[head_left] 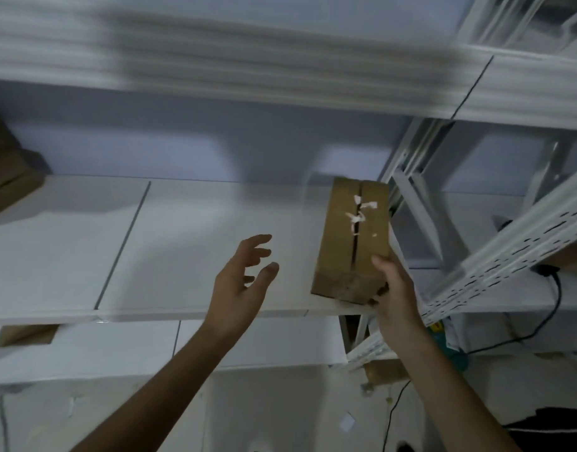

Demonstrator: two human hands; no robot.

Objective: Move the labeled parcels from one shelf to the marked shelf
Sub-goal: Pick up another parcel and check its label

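Observation:
A brown cardboard parcel (352, 236) with torn white label scraps along its top seam lies at the right end of the white middle shelf (182, 249). My right hand (391, 285) grips its near right corner, thumb on top and fingers under the front edge. My left hand (244, 278) hovers over the shelf to the left of the parcel, fingers spread, holding nothing and not touching the box.
Another brown box (10, 177) sits at the shelf's far left. A lower shelf (150, 347) holds a box (26, 334) at its left. Perforated white uprights (496, 265) stand right of the parcel. A black cable (548, 314) hangs at right.

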